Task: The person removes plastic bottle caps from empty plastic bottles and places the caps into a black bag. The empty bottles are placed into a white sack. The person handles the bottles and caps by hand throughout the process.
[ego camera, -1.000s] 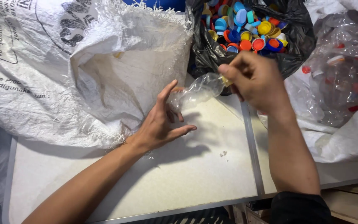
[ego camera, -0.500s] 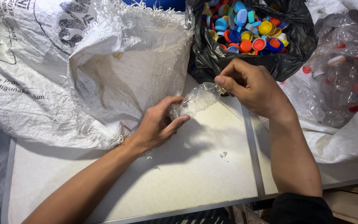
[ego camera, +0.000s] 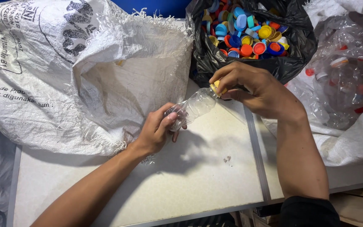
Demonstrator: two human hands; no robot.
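Note:
A small clear plastic bottle (ego camera: 194,107) lies tilted above the white table (ego camera: 190,176). My left hand (ego camera: 158,130) grips its base. My right hand (ego camera: 255,90) is closed around its yellow cap (ego camera: 216,87) at the neck end. The bottle looks empty and slightly crushed. Both hands hover just in front of a black bag.
A black bag (ego camera: 215,63) full of coloured bottle caps (ego camera: 248,33) stands at the back. A large white woven sack (ego camera: 118,80) gapes open on the left. A clear bag of plastic bottles (ego camera: 345,80) sits at the right.
Both hands have moved the bottle slightly down and toward me. My left hand has closed more firmly on the base, and my right hand's fingers have shifted on the cap.

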